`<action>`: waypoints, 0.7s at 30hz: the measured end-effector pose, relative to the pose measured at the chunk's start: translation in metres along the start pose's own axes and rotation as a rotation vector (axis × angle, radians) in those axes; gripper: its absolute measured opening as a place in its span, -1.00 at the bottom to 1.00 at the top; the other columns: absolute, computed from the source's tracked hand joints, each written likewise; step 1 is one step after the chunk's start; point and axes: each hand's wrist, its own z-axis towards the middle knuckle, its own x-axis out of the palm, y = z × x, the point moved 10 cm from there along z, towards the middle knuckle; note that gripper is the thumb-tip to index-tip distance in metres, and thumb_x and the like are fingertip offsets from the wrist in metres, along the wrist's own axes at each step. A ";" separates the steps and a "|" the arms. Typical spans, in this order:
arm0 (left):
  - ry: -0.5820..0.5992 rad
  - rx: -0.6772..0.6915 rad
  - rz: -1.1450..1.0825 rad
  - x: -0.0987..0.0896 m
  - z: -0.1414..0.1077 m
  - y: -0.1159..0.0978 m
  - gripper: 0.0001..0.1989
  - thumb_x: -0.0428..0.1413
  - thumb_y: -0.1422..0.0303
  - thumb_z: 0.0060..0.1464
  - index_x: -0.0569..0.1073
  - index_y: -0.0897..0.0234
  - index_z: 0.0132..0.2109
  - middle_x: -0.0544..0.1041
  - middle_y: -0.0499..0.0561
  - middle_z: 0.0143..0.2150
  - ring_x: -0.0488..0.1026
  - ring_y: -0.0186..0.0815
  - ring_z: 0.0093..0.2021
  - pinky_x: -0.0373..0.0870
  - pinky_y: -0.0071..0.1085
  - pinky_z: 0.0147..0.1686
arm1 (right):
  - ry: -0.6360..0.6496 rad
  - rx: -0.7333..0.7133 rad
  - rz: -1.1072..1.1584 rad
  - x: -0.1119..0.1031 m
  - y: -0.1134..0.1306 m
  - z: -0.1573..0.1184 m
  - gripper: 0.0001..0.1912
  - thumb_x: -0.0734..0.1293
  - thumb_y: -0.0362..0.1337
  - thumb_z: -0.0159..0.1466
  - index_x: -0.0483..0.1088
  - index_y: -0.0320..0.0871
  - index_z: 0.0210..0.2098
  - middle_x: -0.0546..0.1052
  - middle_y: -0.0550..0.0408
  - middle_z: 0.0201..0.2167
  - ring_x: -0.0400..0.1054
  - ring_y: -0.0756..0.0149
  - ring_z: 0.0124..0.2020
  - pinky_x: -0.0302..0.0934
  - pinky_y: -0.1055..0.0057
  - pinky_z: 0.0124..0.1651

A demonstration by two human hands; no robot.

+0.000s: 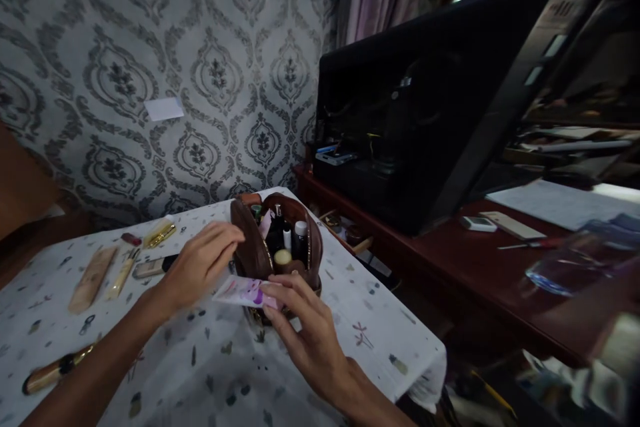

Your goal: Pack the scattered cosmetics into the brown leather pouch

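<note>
My right hand (305, 327) pinches a white and pink tube with purple print (245, 291), held level in front of the bag. My left hand (205, 260) is at the left side of the brown zip bag (247, 243); its fingers lie together near the bag's edge, and what they hold, if anything, is hidden. The bag stands unzipped, with a dark bottle with a white cap (300, 240), a yellowish-lidded jar (283, 258) and other small bottles inside.
On the patterned tablecloth (190, 373) lie a beige tube (93, 279), a slim tube (121, 277), a gold item (161, 235) and a brush (55, 370). A dark red desk (450, 267) with a large black screen (410, 107) stands at the right.
</note>
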 end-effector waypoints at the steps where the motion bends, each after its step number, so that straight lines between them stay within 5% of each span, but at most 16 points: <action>1: 0.009 0.013 0.007 0.004 0.014 -0.001 -0.70 -0.13 0.32 0.36 0.48 0.23 -0.02 0.56 0.10 -0.02 0.46 -0.18 0.06 0.38 -0.22 0.12 | 0.004 0.002 0.003 -0.001 0.000 -0.001 -0.70 0.30 -0.40 0.35 0.44 -0.01 0.04 0.52 -0.01 -0.09 0.46 0.26 -0.02 0.40 0.37 0.01; 5: 0.169 0.125 0.021 0.041 0.060 0.004 -0.60 -0.19 0.24 0.39 0.44 0.25 0.13 0.47 0.11 0.20 0.29 -0.16 0.28 0.19 -0.11 0.30 | 0.028 0.006 0.025 -0.010 0.003 -0.001 -0.71 0.29 -0.41 0.37 0.44 -0.03 0.04 0.52 -0.03 -0.07 0.45 0.25 -0.01 0.40 0.36 0.01; 9: 0.363 0.092 0.093 0.071 0.075 0.030 -0.53 -0.21 0.16 0.38 0.46 0.22 0.15 0.46 0.07 0.24 0.29 -0.15 0.29 0.17 -0.12 0.30 | 0.003 -0.013 0.040 -0.044 0.008 0.008 -0.70 0.29 -0.43 0.36 0.42 -0.03 0.05 0.53 -0.02 -0.08 0.44 0.23 0.02 0.40 0.32 0.02; 16: 0.278 0.003 0.090 0.042 0.056 0.050 -0.38 -0.30 -0.02 0.34 0.50 0.22 0.10 0.54 0.10 0.13 0.41 -0.12 0.18 0.26 -0.21 0.27 | -0.082 -0.070 -0.219 -0.102 0.002 0.052 -0.77 0.27 -0.38 0.38 0.44 -0.03 -0.01 0.51 0.02 -0.14 0.44 0.22 -0.07 0.39 0.26 -0.03; 21: 0.233 -0.076 0.059 0.035 0.040 0.063 -0.41 -0.23 -0.05 0.32 0.48 0.18 0.14 0.48 0.07 0.21 0.34 -0.14 0.27 0.18 -0.22 0.33 | 0.121 -0.113 -0.263 -0.068 -0.022 0.093 -0.78 0.21 -0.36 0.41 0.44 -0.05 -0.06 0.45 0.06 -0.12 0.42 0.28 -0.11 0.34 0.33 -0.04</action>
